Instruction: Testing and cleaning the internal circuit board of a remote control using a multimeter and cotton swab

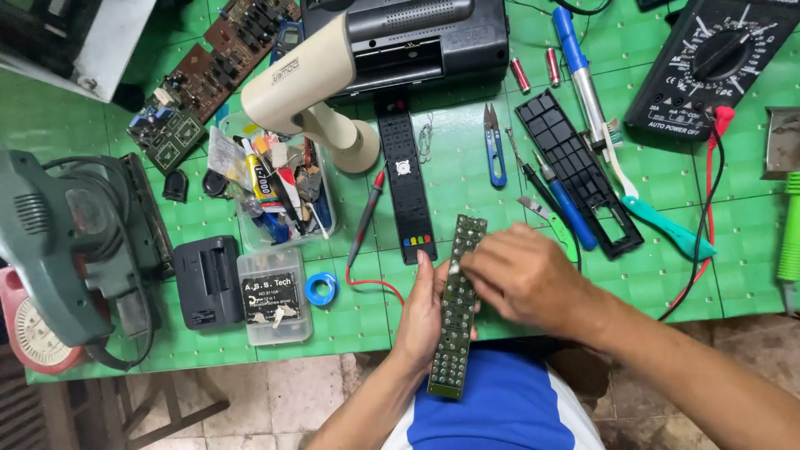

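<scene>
The long circuit board looks like matt green laminate dotted with dull metal pads. Far behind it, the remote shell is smooth black plastic, the table covered in glossy green sheeting.

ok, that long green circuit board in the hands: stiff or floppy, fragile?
The long green circuit board is probably stiff: it stays straight though the left hand supports only its middle. Likely light, since the thin strip is held easily. Possibly scratch-prone where the right hand touches its contact pads.
</scene>
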